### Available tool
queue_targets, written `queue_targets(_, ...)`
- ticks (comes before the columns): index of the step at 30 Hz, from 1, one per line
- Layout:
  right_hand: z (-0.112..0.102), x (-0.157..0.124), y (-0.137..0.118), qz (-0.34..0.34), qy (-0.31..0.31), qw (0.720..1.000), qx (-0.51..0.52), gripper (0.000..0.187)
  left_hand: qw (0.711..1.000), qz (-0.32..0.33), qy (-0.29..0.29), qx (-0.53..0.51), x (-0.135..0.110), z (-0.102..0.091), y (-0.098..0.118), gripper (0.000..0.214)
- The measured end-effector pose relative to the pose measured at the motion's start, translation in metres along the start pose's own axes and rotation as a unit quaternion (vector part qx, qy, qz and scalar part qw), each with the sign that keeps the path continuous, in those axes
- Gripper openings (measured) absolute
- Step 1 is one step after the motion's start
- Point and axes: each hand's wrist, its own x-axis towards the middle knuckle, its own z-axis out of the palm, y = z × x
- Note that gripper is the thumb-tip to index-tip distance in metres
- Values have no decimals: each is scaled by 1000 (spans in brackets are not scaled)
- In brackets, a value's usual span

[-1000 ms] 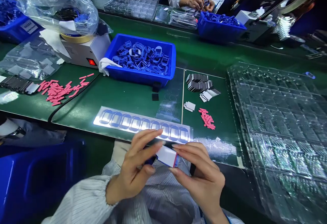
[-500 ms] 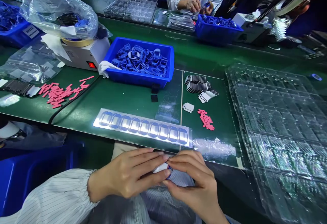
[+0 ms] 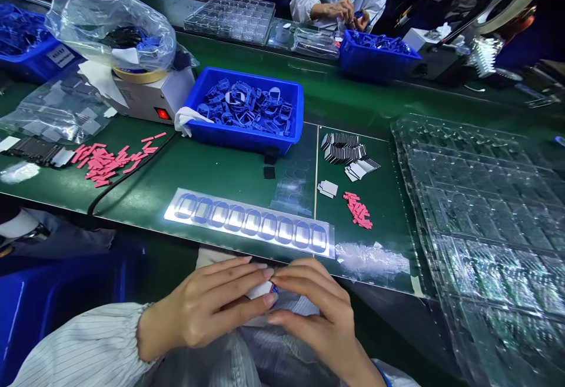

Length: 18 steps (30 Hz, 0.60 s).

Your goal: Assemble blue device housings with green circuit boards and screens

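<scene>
While both hands pinch a small white piece at 6 o'clock, just past the belt's edge, the L hand lies near flat and the R hand curls in, both narrow. Best to press slow and even w/ the tips so it can't slip. The blue tub sits at 12 o'clock, a striped sleeve at 8.
</scene>
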Motion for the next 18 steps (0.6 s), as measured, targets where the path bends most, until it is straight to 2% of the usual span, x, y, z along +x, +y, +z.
queue_targets(1,1,4,7,-12,-2,1000,-23,27,1000,-18,4,-4,-2,-2,-1,39)
queue_targets(3,5,12,23,-34,-3,990,-136,39,997,-60,30,-29,-7,-8,-2,44)
queue_targets(5,11,17,40,-49,-21,963,-265,46,990,-99,73,-66,-11,-14,-2,44)
queue_targets(7,16,18,51,-69,-50,939,-334,44,980,-136,108,-93,-17,-17,-1,40)
queue_targets(12,10,10,53,-141,-68,919,-362,40,956,-209,140,-152,-36,-16,1,38)
queue_targets(18,-10,14,45,-251,-117,881,-384,32,934,-244,178,-191,-47,-11,1,43)
